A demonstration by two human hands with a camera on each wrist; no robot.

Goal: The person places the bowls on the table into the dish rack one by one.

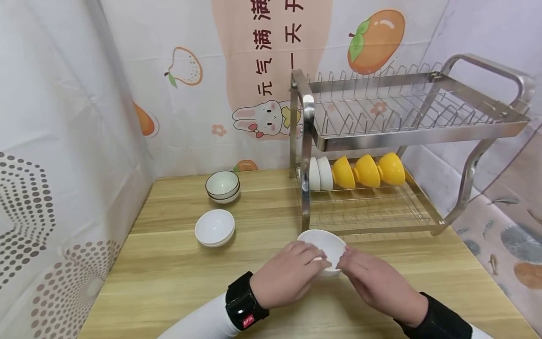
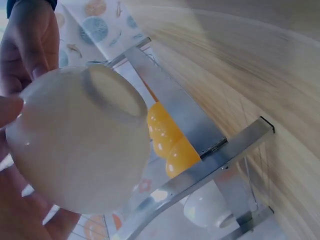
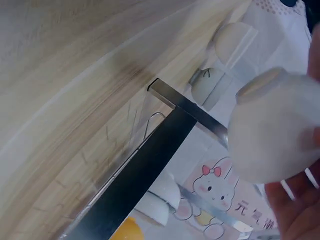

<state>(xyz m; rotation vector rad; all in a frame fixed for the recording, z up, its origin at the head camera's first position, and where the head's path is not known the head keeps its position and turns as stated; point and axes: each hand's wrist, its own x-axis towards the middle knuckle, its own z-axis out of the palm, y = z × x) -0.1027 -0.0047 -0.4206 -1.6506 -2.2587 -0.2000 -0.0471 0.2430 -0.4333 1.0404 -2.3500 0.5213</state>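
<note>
Both hands have a white bowl (image 1: 323, 242) between them, held above the table just in front of the rack. My left hand (image 1: 288, 275) grips its left rim, with fingers reaching over the edge. On the opposite rim, my right hand (image 1: 377, 285) pinches the bowl, fingertips over the edge. In the left wrist view the bowl's outside and foot ring (image 2: 75, 145) show, with the right hand (image 2: 32, 45) beyond. Seen from the right wrist, the bowl (image 3: 275, 125) hangs in the air, clear of the rack, with fingers (image 3: 295, 200) beneath it.
A two-tier metal dish rack (image 1: 381, 230) stands at the right; its lower tier holds white bowls (image 1: 319, 174) and yellow bowls (image 1: 367, 171) on edge. Left on the wooden table (image 1: 169, 263) are stacked white bowls (image 1: 214, 228) and dark-rimmed bowls (image 1: 222, 185). A printed curtain hangs behind.
</note>
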